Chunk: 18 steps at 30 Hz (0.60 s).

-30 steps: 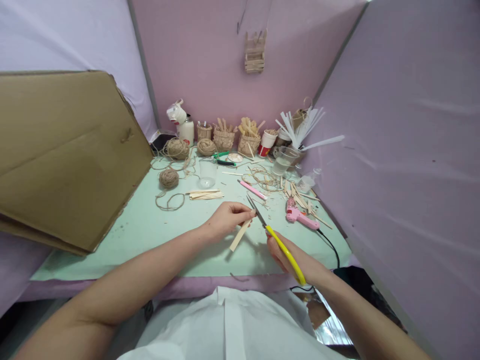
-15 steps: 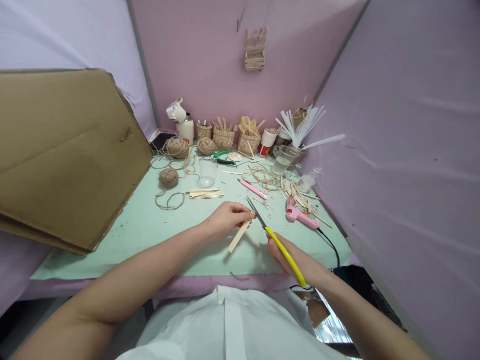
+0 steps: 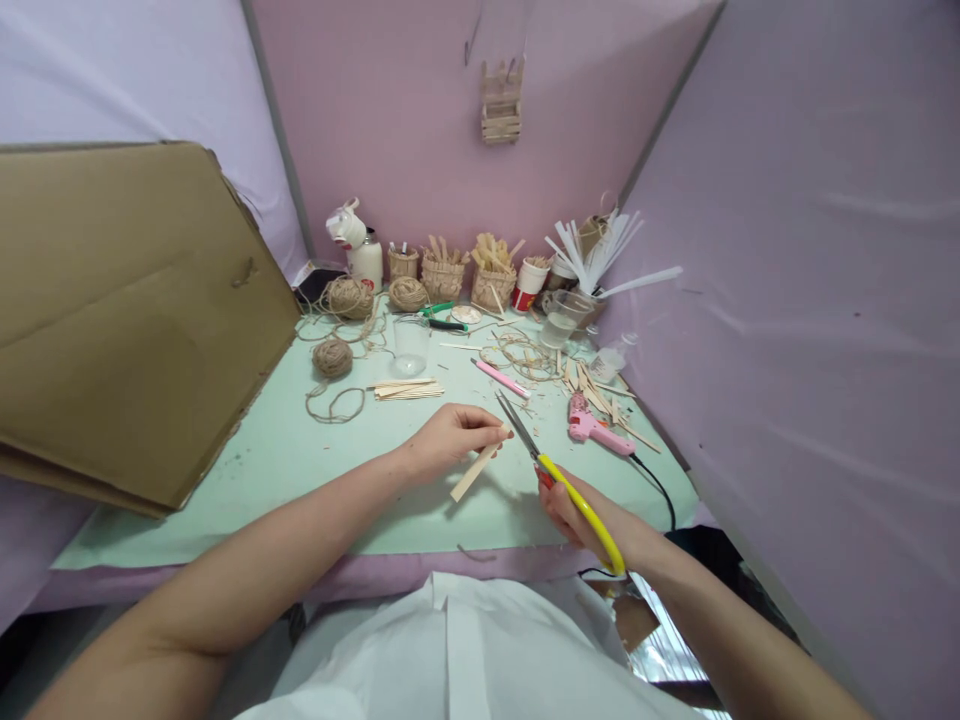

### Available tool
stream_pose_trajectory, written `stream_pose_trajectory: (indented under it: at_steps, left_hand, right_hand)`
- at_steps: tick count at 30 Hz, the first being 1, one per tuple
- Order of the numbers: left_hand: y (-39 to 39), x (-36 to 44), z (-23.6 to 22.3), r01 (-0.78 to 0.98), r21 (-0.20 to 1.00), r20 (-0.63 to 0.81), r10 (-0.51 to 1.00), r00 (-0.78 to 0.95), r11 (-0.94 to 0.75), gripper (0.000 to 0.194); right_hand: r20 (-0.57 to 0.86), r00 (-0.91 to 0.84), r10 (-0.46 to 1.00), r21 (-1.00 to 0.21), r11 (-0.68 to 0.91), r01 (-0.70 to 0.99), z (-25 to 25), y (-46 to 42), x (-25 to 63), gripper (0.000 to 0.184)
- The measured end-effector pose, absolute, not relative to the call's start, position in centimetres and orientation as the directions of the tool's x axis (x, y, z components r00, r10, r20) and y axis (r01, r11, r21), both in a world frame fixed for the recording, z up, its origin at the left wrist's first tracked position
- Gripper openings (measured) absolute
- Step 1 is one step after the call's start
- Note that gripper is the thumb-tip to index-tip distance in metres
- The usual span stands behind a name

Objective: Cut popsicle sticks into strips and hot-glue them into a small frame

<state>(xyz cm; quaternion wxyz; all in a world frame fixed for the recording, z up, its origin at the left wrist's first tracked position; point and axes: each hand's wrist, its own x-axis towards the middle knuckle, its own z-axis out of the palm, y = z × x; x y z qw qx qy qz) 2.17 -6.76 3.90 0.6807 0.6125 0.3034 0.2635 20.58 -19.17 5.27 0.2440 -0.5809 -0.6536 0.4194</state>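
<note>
Between thumb and fingers, my left hand (image 3: 459,436) pinches a flat pale wooden strip (image 3: 474,476) near its upper end. The strip slants down toward the table's front edge. My right hand (image 3: 564,508) grips yellow-handled scissors (image 3: 576,500), its fingers round the handles. The scissor blades (image 3: 517,422) point up and left, just right of the strip's top end, and appear slightly parted. Whether they touch the strip I cannot tell. Beyond the hands lie a pink pen-like cutter (image 3: 501,378) and a bundle of thin wooden sticks (image 3: 406,389).
At right rests a pink glue gun (image 3: 598,428), its black cord running off the edge, beside wood scraps (image 3: 589,390). Twine balls (image 3: 332,358), a clear plastic cup (image 3: 410,346) and stick-filled baskets (image 3: 442,276) stand farther back. Large cardboard (image 3: 142,320) leans at left.
The scissor blades have parted slightly and the handles have spread, showing a red inner part. The strip has tilted a little. The whole view has shifted slightly.
</note>
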Motion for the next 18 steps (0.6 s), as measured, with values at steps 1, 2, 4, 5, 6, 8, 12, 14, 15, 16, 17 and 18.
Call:
stream_pose_trajectory:
  at_steps: [1,2,4,5,6,8,12,14,15,16,17,18]
  left_hand:
    - [-6.71,2.16,3.84,0.006,0.995,-0.074,0.730,0.680,0.096,0.035]
    - [-6.67,2.15,3.78,-0.001,0.996,-0.062,0.732,0.679,0.086,0.036]
    - [-6.63,2.15,3.70,-0.012,0.997,-0.051,0.736,0.675,0.080,0.036]
    - [-6.64,2.15,3.68,-0.017,0.996,-0.051,0.738,0.673,0.084,0.035]
    - [-6.65,2.16,3.68,-0.023,0.996,-0.051,0.740,0.671,0.090,0.035]
    - [-6.71,2.18,3.70,-0.041,0.994,-0.047,0.738,0.673,0.101,0.033]
    - [-6.83,2.21,3.73,-0.062,0.991,-0.044,0.738,0.673,0.115,0.033]
    - [-6.80,2.20,3.73,-0.056,0.992,-0.044,0.738,0.673,0.109,0.033]
    - [-6.76,2.18,3.73,-0.044,0.994,-0.046,0.738,0.673,0.102,0.033]
    - [-6.71,2.17,3.74,-0.025,0.995,-0.053,0.737,0.674,0.094,0.034]
    - [-6.65,2.15,3.76,-0.001,0.996,-0.065,0.734,0.676,0.089,0.035]
    - [-6.60,2.14,3.78,0.024,0.996,-0.079,0.730,0.678,0.086,0.035]
  right_hand:
    - [-0.159,-0.215,0.964,-0.833,-0.015,0.553,5.24,-19.21,20.60,0.043]
    - [-0.155,-0.218,0.964,-0.833,-0.009,0.553,5.20,-19.25,20.59,0.042]
    - [-0.152,-0.209,0.966,-0.834,-0.012,0.551,5.10,-19.29,20.53,0.039]
    - [-0.156,-0.203,0.967,-0.834,-0.018,0.552,5.07,-19.29,20.49,0.038]
    - [-0.163,-0.203,0.966,-0.832,-0.024,0.554,5.05,-19.28,20.44,0.036]
    - [-0.176,-0.208,0.962,-0.825,-0.029,0.564,5.09,-19.22,20.35,0.034]
    - [-0.194,-0.205,0.959,-0.808,-0.038,0.589,5.42,-19.11,20.23,0.031]
    - [-0.211,-0.202,0.956,-0.801,-0.050,0.596,5.60,-19.08,20.23,0.030]
    - [-0.218,-0.204,0.954,-0.796,-0.054,0.602,5.67,-19.08,20.25,0.030]
    - [-0.226,-0.207,0.952,-0.791,-0.056,0.609,5.71,-19.09,20.30,0.031]
    - [-0.232,-0.212,0.949,-0.788,-0.056,0.613,5.71,-19.12,20.36,0.032]
    - [-0.234,-0.216,0.948,-0.789,-0.055,0.612,5.67,-19.15,20.43,0.034]
